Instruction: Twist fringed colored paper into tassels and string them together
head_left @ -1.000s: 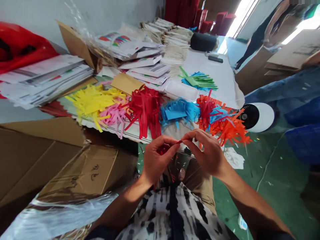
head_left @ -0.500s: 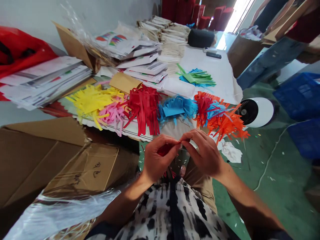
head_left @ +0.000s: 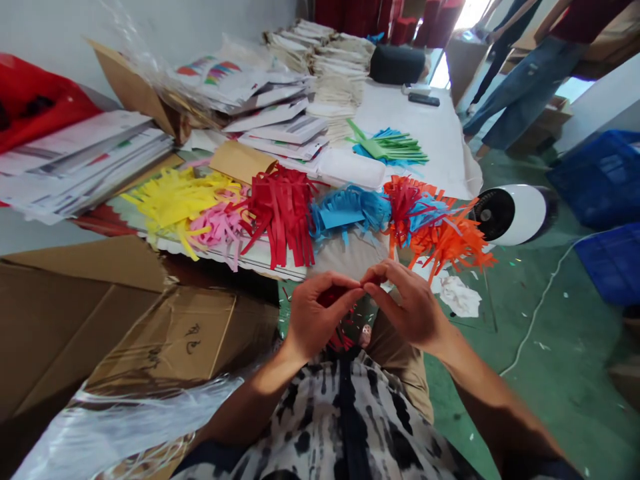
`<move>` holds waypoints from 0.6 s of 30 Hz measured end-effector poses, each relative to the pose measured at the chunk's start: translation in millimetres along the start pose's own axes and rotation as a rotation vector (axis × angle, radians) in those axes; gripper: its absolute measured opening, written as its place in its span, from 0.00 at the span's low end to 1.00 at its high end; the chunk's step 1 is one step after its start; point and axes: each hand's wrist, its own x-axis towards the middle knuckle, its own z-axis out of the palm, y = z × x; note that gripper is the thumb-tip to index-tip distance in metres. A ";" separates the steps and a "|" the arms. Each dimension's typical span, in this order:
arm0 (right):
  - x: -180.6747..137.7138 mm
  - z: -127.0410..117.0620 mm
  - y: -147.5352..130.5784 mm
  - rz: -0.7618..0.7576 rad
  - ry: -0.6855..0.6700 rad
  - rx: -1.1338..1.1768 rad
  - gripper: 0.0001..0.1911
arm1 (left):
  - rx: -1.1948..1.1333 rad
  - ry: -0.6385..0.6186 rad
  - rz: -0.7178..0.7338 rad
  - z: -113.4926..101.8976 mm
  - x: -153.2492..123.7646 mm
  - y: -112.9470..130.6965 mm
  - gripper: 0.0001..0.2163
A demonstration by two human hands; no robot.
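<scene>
Above my lap, my left hand (head_left: 311,323) and my right hand (head_left: 413,308) meet fingertip to fingertip, each in a pinch. Between them is red fringed tissue paper (head_left: 341,339), its strands hanging below the left hand; the fingers hide most of it. Along the table edge in front lie bunches of fringed paper: yellow (head_left: 175,200), pink (head_left: 220,225), red (head_left: 284,217), blue (head_left: 345,212) and orange (head_left: 457,240). A smaller red bunch (head_left: 400,200) rests among the blue and orange. Green strips (head_left: 397,148) lie on blue ones farther back.
Stacks of flat white packets (head_left: 285,123) cover the table's left and back. An open cardboard box (head_left: 190,333) stands at my left. At right are a white fan (head_left: 520,213), blue crates (head_left: 600,187) and a cable (head_left: 535,310). Other people (head_left: 545,80) stand behind.
The view has shifted slightly, so the table things sit a little farther left and higher. Both hands keep their pinch, and more red strands show beneath the left hand.
</scene>
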 end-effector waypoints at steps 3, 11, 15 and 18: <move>-3.9 0.7 4.1 0.083 0.044 0.087 0.06 | -0.022 -0.014 -0.028 3.5 1.5 -2.8 0.07; -8.3 -8.6 13.5 0.166 0.057 0.148 0.11 | 0.111 -0.335 -0.048 6.3 9.0 -12.8 0.13; -11.0 -12.1 19.3 0.267 0.210 0.144 0.11 | 0.133 -0.356 -0.077 5.3 10.0 -19.5 0.16; -10.5 -8.2 25.0 0.317 0.175 0.266 0.10 | 0.072 -0.327 -0.111 6.6 13.0 -23.3 0.17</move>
